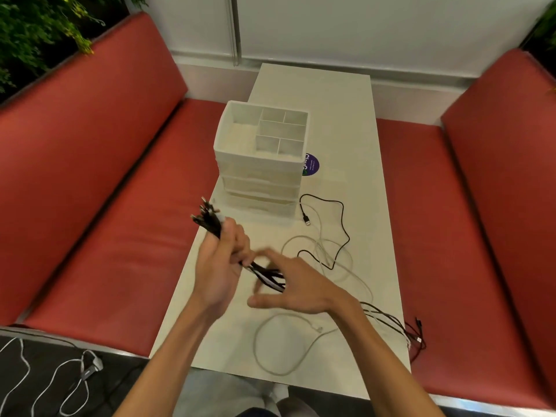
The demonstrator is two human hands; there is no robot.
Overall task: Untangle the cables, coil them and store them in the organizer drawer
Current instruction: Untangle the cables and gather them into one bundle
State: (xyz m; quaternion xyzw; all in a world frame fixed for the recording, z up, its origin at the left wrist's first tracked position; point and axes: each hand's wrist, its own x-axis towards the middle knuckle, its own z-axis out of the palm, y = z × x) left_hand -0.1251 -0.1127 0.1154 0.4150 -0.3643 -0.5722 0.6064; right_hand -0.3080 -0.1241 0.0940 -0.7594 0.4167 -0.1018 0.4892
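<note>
From my remote seat I look down on a narrow white table point(346, 115) that stands between two red benches point(105, 236). The left hand point(219, 266) is clenched around a bundle of black cables point(266, 273). It holds the bundle above the table, near the left edge. The plug ends point(206, 213) stick out above the fist and point toward the far left.

The lower part of the bundle runs down to the right and passes under the right hand point(296, 285). This hand is blurred. Its thumb is stretched away from the other fingers, with a wide gap between them, but I cannot tell if the hidden fingers grasp the bundle or only touch it. Behind the right wrist the black strands come out again, lie on the table and hang over its right edge point(415, 334).

The white organizer point(261, 164) stands on the table just beyond the hands. Its top is divided into open compartments, and the drawers point(261, 188) in its front look closed. A purple round sticker point(313, 165) is on the table just beside it on the right.

One single black cable point(343, 230) lies loose on the table to the right of the organizer, with its USB plug point(307, 219) near the lowest drawer. White cable loops point(301, 341) lie on the table under and around the right arm, partly crossing the black cable.
</note>
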